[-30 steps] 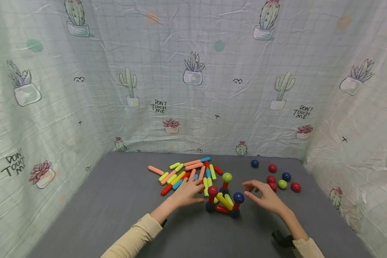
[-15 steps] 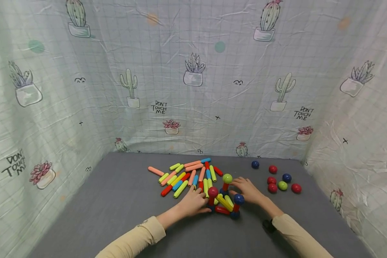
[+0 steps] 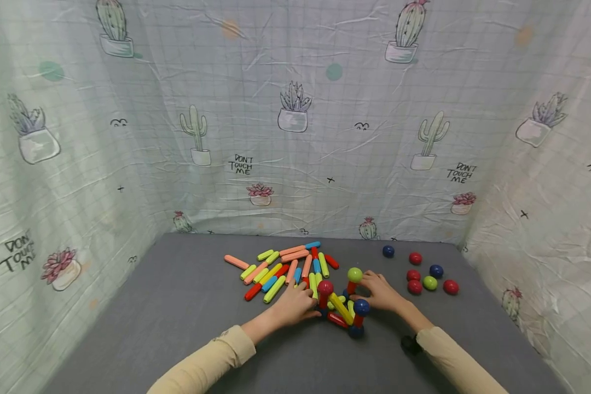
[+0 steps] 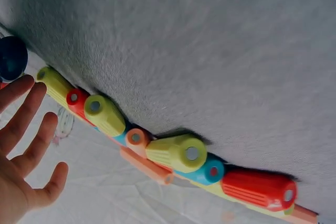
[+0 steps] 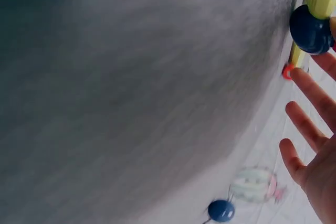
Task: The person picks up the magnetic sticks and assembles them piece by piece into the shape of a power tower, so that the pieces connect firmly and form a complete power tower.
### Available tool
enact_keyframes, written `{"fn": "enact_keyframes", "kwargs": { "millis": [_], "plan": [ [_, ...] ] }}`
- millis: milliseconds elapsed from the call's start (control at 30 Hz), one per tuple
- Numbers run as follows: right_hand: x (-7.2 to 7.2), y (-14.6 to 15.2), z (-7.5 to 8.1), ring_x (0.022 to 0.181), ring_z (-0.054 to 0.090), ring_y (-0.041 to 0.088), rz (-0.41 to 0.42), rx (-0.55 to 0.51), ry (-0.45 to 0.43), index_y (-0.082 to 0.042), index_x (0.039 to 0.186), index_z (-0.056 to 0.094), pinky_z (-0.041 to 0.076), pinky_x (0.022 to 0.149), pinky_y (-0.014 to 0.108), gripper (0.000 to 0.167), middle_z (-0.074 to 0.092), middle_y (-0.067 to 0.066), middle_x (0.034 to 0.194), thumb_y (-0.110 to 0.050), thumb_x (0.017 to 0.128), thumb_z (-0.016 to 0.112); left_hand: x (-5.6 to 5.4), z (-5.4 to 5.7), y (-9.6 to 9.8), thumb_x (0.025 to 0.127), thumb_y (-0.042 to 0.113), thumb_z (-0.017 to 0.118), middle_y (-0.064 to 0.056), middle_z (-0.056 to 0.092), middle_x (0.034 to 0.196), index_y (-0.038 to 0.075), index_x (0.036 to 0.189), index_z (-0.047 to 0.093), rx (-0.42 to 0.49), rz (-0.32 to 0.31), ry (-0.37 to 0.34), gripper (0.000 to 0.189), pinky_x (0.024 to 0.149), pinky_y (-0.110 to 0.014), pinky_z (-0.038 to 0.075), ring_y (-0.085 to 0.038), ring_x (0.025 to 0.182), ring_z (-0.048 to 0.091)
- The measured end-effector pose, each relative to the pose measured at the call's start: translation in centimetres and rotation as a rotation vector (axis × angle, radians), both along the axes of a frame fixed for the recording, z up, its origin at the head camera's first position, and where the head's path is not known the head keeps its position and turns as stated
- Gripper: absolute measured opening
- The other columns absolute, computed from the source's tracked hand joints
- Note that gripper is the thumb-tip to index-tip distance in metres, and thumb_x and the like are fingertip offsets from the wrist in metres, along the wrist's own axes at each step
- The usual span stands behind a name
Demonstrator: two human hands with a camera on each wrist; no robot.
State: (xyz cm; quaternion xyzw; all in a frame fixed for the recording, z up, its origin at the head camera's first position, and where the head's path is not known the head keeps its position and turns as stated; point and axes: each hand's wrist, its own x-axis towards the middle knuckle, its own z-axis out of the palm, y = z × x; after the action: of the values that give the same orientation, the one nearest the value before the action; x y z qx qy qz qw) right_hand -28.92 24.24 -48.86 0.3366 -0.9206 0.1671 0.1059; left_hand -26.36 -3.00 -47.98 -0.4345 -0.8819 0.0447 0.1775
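Observation:
A frame of magnetic sticks and balls stands mid-table, with a lying red stick [image 3: 337,319] and a slanted yellow stick [image 3: 342,308]. Its three upright red posts bear a crimson ball [image 3: 326,287], a lime ball [image 3: 354,274] and a dark blue ball [image 3: 361,307]. My left hand [image 3: 291,306] pinches the navy base ball [image 4: 11,59] under the crimson-topped post; its thumb is hidden in the left wrist view. With thumb and forefinger my right hand [image 3: 381,295] grips the navy base ball [image 5: 310,32] of the lime-topped post, its other fingers spread.
Behind and left of the frame lie many loose magnetic sticks, among them an orange stick [image 3: 236,262] and a lime stick [image 3: 274,289]. At the right, several loose balls are scattered, including a red ball [image 3: 451,287] and a blue ball [image 3: 388,251]. A printed curtain [image 3: 295,158] surrounds the grey table [image 3: 177,306].
Both hands have come in to the frame's base, the right from farther right. The lime-topped post has shifted slightly right, and the blue-topped post slightly left and nearer.

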Motion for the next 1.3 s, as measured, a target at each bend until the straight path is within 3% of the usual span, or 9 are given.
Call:
{"fn": "enact_keyframes", "kwargs": {
  "millis": [167, 367, 500, 733, 933, 1133, 1300],
  "plan": [
    [1.5, 2.2, -0.2, 0.089, 0.048, 0.013, -0.034, 0.009, 0.023, -0.023, 0.096, 0.063, 0.031, 0.069, 0.029, 0.026, 0.063, -0.007, 0.095, -0.038, 0.076, 0.067, -1.6, 0.2, 1.0, 0.081, 0.047, 0.056, 0.006, 0.063, 0.082, 0.028, 0.088, 0.069, -0.017, 0.038, 0.004, 0.024, 0.075, -0.040, 0.040, -0.014, 0.077, 0.051],
    [4.0, 3.6, 0.0, 0.085, 0.048, 0.008, -0.042, 0.010, 0.073, -0.023, 0.092, 0.063, 0.035, 0.067, 0.029, 0.025, 0.060, -0.010, 0.090, -0.036, 0.073, 0.070, -3.5, 0.2, 2.6, 0.084, 0.044, 0.054, 0.005, 0.063, 0.085, 0.028, 0.082, 0.071, -0.026, 0.065, 0.000, 0.023, 0.085, -0.045, 0.040, -0.014, 0.078, 0.050],
    [5.4, 3.2, 0.1, 0.083, 0.046, 0.006, -0.015, 0.025, 0.078, -0.026, 0.091, 0.064, 0.033, 0.066, 0.027, 0.022, 0.057, -0.013, 0.088, -0.037, 0.073, 0.070, -4.1, 0.1, 2.9, 0.085, 0.042, 0.054, 0.005, 0.063, 0.086, 0.029, 0.084, 0.071, -0.042, 0.072, -0.014, 0.021, 0.090, -0.049, 0.038, -0.014, 0.078, 0.049],
    [6.9, 2.3, 1.1, 0.082, 0.046, 0.004, -0.019, 0.034, 0.076, -0.027, 0.091, 0.065, 0.033, 0.066, 0.028, 0.022, 0.055, -0.013, 0.088, -0.039, 0.073, 0.070, -4.0, 0.2, 2.2, 0.081, 0.039, 0.062, 0.002, 0.062, 0.097, 0.028, 0.098, 0.067, -0.059, 0.061, -0.089, 0.021, 0.088, -0.051, 0.039, -0.019, 0.091, 0.052],
    [7.4, 2.8, 3.5, 0.080, 0.050, 0.007, -0.023, -0.069, 0.157, -0.023, 0.091, 0.062, 0.042, 0.066, 0.028, 0.023, 0.059, -0.010, 0.087, -0.017, 0.071, 0.073, -3.8, 0.3, 1.0, 0.077, 0.030, 0.064, -0.001, 0.061, 0.098, 0.020, 0.107, 0.060, -0.098, 0.194, -0.130, 0.032, 0.091, -0.054, 0.035, -0.022, 0.094, 0.053],
    [7.8, 3.3, 5.5, 0.082, 0.054, 0.008, 0.001, -0.168, 0.270, -0.021, 0.093, 0.062, 0.046, 0.069, 0.026, 0.033, 0.060, -0.010, 0.089, -0.004, 0.067, 0.073, -3.9, -0.2, 1.2, 0.075, 0.030, 0.062, -0.006, 0.059, 0.104, 0.012, 0.102, 0.059, -0.171, 0.276, -0.092, 0.032, 0.087, -0.052, 0.037, -0.024, 0.092, 0.052],
    [8.1, 2.6, 6.2, 0.086, 0.053, 0.007, -0.005, -0.204, 0.274, -0.022, 0.099, 0.061, 0.045, 0.072, 0.027, 0.036, 0.061, -0.009, 0.095, -0.006, 0.070, 0.072, -3.9, -0.6, 1.5, 0.083, 0.032, 0.057, -0.005, 0.061, 0.100, 0.013, 0.103, 0.062, -0.178, 0.297, -0.005, 0.027, 0.086, -0.050, 0.039, -0.024, 0.089, 0.055]
  ]
}}
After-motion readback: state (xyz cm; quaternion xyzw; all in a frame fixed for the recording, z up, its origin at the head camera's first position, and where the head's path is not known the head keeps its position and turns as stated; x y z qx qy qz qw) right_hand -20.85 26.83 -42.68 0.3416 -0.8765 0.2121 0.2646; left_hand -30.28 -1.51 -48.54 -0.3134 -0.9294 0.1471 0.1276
